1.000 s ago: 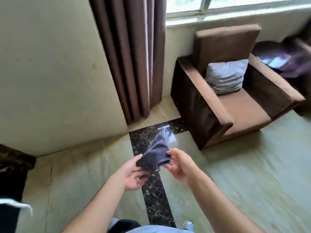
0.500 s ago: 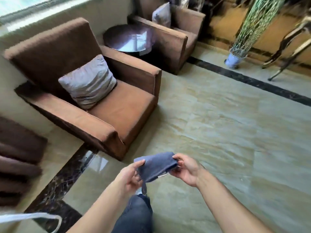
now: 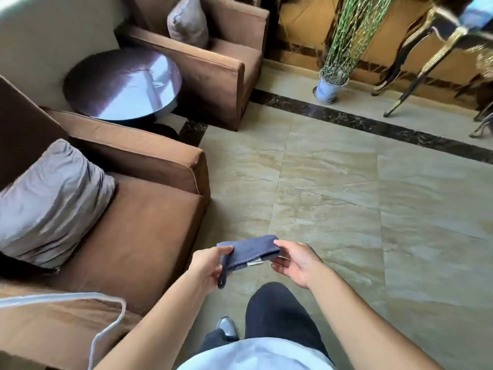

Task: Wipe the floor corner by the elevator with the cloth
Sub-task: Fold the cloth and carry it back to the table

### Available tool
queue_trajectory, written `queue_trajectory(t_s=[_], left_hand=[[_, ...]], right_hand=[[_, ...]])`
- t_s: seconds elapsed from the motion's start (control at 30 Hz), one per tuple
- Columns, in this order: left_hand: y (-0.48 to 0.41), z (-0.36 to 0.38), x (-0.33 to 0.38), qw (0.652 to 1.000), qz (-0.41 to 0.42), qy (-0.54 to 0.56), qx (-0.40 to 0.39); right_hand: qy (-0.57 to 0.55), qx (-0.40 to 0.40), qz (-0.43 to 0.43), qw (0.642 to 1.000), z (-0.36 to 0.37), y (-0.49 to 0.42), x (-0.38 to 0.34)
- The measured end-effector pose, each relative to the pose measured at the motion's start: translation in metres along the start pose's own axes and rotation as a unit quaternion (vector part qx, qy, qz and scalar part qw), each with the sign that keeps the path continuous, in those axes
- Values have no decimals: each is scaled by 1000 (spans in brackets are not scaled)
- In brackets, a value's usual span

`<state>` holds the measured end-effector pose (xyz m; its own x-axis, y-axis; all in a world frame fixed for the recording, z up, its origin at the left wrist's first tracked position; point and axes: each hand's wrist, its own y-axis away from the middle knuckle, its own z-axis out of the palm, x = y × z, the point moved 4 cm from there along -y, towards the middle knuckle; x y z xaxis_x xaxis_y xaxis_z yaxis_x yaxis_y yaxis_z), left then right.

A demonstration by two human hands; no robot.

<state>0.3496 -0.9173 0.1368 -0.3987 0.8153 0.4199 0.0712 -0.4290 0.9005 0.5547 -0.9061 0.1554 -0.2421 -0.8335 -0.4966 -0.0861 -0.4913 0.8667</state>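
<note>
A folded blue-grey cloth point(image 3: 249, 251) is held at waist height between both hands, above the beige marble floor point(image 3: 333, 188). My left hand point(image 3: 206, 268) pinches its left end, where a small loop hangs down. My right hand point(image 3: 297, 263) grips its right end with thumb on top. No elevator or floor corner is in view.
A brown armchair point(image 3: 138, 236) with a grey cushion point(image 3: 50, 206) stands close on the left. A round dark side table point(image 3: 122, 84) and a second armchair point(image 3: 221, 62) lie beyond. A potted plant point(image 3: 330, 86) and gilded furniture legs point(image 3: 416, 73) stand at the far right behind a dark floor strip.
The view has swung right, from the curtain and wall past the armchair to the open floor. Both hands have kept the cloth and folded it flatter.
</note>
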Motion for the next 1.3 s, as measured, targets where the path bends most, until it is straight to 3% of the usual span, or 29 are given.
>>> queue_trajectory(t_s=[0.27, 0.43, 0.77, 1.0, 1.17, 1.3], left_hand=[[-125, 100, 186, 999, 37, 10, 15], [-184, 150, 306, 997, 53, 33, 43], [-288, 163, 479, 987, 21, 112, 113], [-376, 122, 616, 972, 28, 182, 149], [-396, 52, 715, 947, 95, 212, 222], [-413, -6, 771, 920, 150, 205, 297]], right_hand=[[11, 0, 9, 1000, 56, -154, -185], [96, -34, 22, 995, 103, -234, -321], [269, -55, 42, 961, 237, -341, -493], [427, -85, 37, 900, 390, -431, -591], [523, -197, -37, 829, 549, -464, -648], [539, -270, -103, 791, 656, -486, -671]])
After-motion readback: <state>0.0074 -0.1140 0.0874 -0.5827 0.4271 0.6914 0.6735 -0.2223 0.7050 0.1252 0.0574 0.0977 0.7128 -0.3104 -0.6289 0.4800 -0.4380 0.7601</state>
